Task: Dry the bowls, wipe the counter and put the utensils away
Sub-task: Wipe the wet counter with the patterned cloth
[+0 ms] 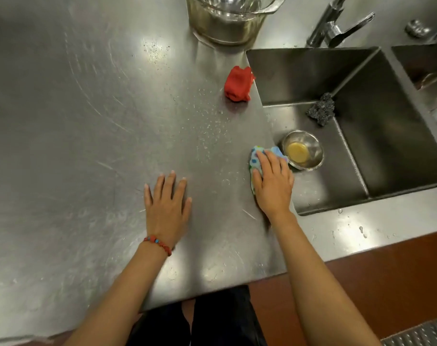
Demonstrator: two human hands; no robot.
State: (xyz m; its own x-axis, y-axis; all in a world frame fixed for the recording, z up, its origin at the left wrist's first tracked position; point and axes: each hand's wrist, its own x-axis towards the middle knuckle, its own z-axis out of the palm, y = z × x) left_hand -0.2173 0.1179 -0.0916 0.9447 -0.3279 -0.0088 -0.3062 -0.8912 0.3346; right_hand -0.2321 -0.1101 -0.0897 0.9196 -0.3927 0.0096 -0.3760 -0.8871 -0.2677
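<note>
My right hand [272, 182] presses flat on a blue patterned cloth [257, 156] at the steel counter's [87, 121] edge, right beside the sink [387, 121]. My left hand [166, 203] rests flat on the counter, fingers spread, holding nothing. Water droplets speckle the counter between the cloth and a crumpled red cloth [238, 84] further back. A small steel bowl [303, 153] with a yellowish residue sits in the sink just past the blue cloth.
A dark scouring pad [322, 109] lies in the sink's back corner. A clear container [228, 18] with metal bowls inside stands at the counter's back. A tap [337, 26] rises behind the sink, and a second basin [427, 66] lies far right.
</note>
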